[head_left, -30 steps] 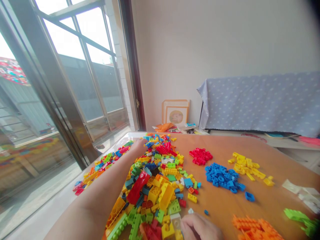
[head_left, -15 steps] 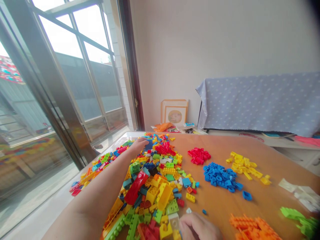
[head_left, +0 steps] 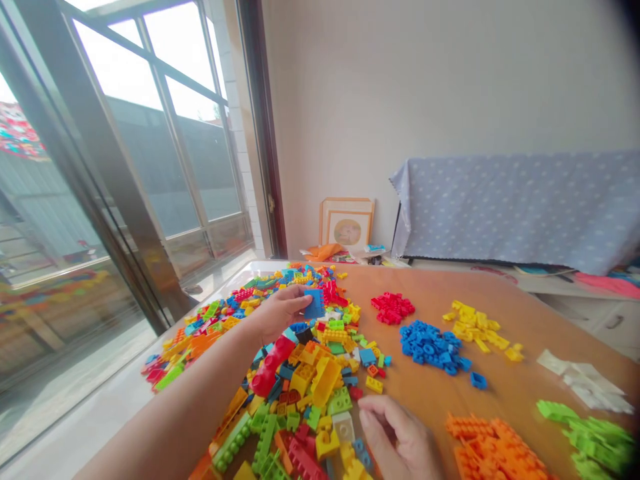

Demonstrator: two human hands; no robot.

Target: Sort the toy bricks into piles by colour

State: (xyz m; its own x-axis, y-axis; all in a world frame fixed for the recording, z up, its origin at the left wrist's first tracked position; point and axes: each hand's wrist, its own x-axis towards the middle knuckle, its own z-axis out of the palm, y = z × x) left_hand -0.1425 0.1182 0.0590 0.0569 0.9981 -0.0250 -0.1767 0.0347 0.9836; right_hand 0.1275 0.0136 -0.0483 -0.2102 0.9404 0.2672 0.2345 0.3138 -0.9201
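My left hand (head_left: 281,312) is raised over the far part of a big mixed heap of coloured bricks (head_left: 310,373) and pinches a flat blue brick (head_left: 315,303) between thumb and fingers. My right hand (head_left: 400,440) rests at the near edge of the heap on the wooden table (head_left: 505,393), fingers curled loosely downward beside small blue and white bricks; nothing shows in it.
Sorted piles lie to the right: red (head_left: 393,309), blue (head_left: 431,347), yellow (head_left: 477,325), orange (head_left: 493,450), green (head_left: 595,437) and white pieces (head_left: 583,381). More loose bricks (head_left: 200,337) spread left toward the glass window. A covered couch (head_left: 520,207) and picture frames (head_left: 347,227) stand behind.
My left hand has drawn back from the far end of the heap, lifting a flat blue brick. My right hand has opened a little and shifted slightly.
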